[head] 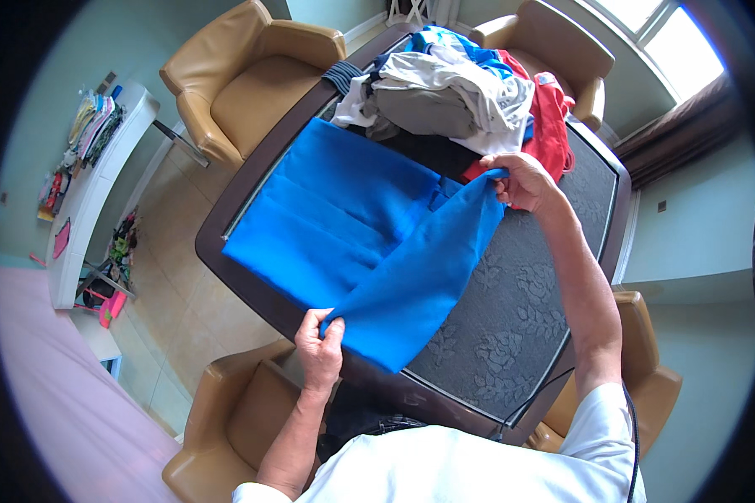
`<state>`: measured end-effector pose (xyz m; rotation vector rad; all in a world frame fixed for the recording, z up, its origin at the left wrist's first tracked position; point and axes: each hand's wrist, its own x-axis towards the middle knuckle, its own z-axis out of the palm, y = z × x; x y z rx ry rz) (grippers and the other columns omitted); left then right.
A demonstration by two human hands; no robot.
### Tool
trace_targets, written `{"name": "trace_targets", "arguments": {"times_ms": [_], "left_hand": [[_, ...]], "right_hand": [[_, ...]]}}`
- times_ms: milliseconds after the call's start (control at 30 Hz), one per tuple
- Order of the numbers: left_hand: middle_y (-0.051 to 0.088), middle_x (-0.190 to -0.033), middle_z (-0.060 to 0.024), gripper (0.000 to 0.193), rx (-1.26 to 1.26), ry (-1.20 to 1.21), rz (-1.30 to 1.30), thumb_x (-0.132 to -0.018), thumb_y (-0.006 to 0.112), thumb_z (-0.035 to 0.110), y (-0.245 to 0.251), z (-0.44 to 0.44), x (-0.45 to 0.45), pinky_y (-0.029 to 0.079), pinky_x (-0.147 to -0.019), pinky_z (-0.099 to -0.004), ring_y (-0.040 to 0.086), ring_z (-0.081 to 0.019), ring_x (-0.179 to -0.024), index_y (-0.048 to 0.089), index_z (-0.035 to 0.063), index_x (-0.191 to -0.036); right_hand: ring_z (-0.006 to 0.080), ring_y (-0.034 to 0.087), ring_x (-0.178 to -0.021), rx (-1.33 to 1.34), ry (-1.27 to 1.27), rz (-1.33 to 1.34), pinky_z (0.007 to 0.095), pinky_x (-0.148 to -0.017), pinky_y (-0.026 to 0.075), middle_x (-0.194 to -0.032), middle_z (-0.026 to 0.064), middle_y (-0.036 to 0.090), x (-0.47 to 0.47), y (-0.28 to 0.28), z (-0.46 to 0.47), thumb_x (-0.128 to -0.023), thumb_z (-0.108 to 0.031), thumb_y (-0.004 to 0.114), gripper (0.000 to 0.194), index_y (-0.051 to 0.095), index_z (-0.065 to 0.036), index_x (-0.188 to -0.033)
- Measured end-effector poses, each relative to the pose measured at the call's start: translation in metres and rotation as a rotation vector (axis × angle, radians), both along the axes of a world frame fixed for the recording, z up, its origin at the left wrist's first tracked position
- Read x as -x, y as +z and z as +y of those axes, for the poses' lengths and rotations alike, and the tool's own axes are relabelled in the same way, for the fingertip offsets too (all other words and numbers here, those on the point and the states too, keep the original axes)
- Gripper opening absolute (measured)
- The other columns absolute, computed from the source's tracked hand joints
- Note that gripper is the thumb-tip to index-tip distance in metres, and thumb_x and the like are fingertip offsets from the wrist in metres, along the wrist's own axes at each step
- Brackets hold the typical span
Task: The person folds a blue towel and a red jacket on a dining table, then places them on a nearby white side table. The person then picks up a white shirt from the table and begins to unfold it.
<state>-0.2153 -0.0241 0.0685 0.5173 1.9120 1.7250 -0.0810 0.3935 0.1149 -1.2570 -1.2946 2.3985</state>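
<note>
A blue piece of cloth (327, 201) lies spread over the left part of the table, with creases across it. Its right-hand portion is lifted and partly folded over towards the left. My left hand (321, 346) pinches the near edge of the cloth at the table's front rim. Farther off, my right hand (522, 179) grips the far corner of the raised portion, close to the clothes pile. The layers under the raised part are mostly hidden.
A heap of clothes (447, 94) with white, grey and blue pieces sits at the table's far end, beside a red garment (544, 126). The dark table (509, 327) has a floral-patterned top. Tan armchairs (258, 82) surround it. A thin black cable (541, 393) crosses the near right edge.
</note>
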Motion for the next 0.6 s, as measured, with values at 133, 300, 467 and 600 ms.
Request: {"name": "trace_targets", "arguments": {"times_ms": [133, 300, 467, 600], "left_hand": [[0.052, -0.070, 0.0040, 0.008, 0.142, 0.109, 0.044, -0.087, 0.065, 0.003, -0.051, 0.001, 0.053, 0.039, -0.055, -0.0247, 0.045, -0.0043, -0.062, 0.062, 0.0013, -0.093], [0.061, -0.075, -0.0063, 0.015, 0.323, 0.120, 0.138, -0.088, 0.070, 0.007, -0.079, 0.004, 0.072, 0.049, -0.060, -0.0291, 0.057, -0.0115, -0.063, 0.061, -0.0003, -0.098], [0.069, -0.096, -0.0147, 0.031, 0.332, 0.085, 0.125, -0.083, 0.073, 0.005, -0.078, 0.002, 0.073, 0.053, -0.069, -0.0325, 0.065, -0.0198, -0.076, 0.062, -0.0020, -0.111], [0.067, -0.107, -0.0194, 0.046, 0.345, -0.029, 0.393, -0.081, 0.074, 0.003, -0.075, -0.004, 0.072, 0.054, -0.080, -0.0385, 0.067, -0.0283, -0.089, 0.058, -0.0021, -0.124]], "right_hand": [[0.0117, 0.058, -0.053, -0.063, 0.023, -0.076, 0.0257, -0.045, 0.044, -0.070, 0.0036, 0.062, 0.068, -0.023, -0.003, -0.091, -0.020, 0.068, 0.017, 0.069, -0.005, -0.099], [0.0169, 0.065, -0.075, -0.351, 0.047, -0.133, 0.0308, -0.060, 0.053, -0.098, 0.0096, 0.066, 0.109, -0.094, -0.024, -0.087, -0.026, 0.069, 0.046, 0.060, 0.000, -0.124], [0.0229, 0.065, -0.078, -0.808, 0.037, -0.359, 0.0350, -0.072, 0.054, -0.098, 0.0108, 0.069, 0.110, -0.115, -0.030, -0.079, -0.017, 0.072, 0.045, 0.062, -0.002, -0.120], [0.0312, 0.064, -0.095, -1.185, 0.119, -0.518, 0.0401, -0.086, 0.053, -0.104, 0.0136, 0.069, 0.107, -0.114, -0.028, -0.076, -0.019, 0.073, 0.040, 0.067, -0.006, -0.114]]}}
